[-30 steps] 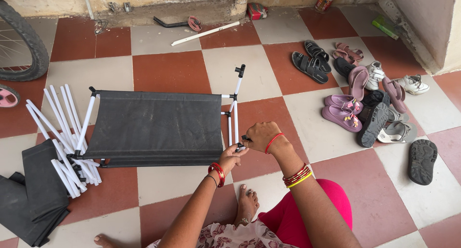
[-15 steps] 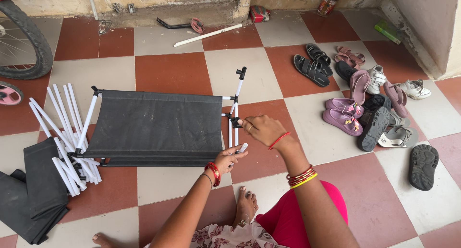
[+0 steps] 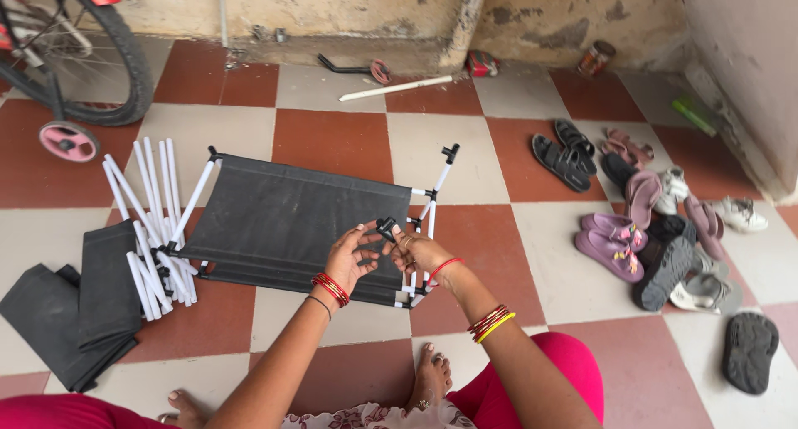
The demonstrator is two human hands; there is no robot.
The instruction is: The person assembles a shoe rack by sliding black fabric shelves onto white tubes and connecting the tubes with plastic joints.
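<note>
My left hand and my right hand meet over the near right corner of a black fabric shelf panel stretched between white tubes. Between the fingertips of both hands is a small black plastic connector, lifted above the panel. White frame tubes with black joints stand out from the panel's right end, beside my right hand. Red bangles ring both wrists.
A bundle of loose white tubes and folded black fabric lie at the left. Several sandals and shoes are piled at the right. A bicycle wheel is at the upper left; a white pipe lies by the wall.
The view shifted so the frame sits more to the right. My left hand let go of the white tube end and rose; both hands now pinch the black connector above the panel.
</note>
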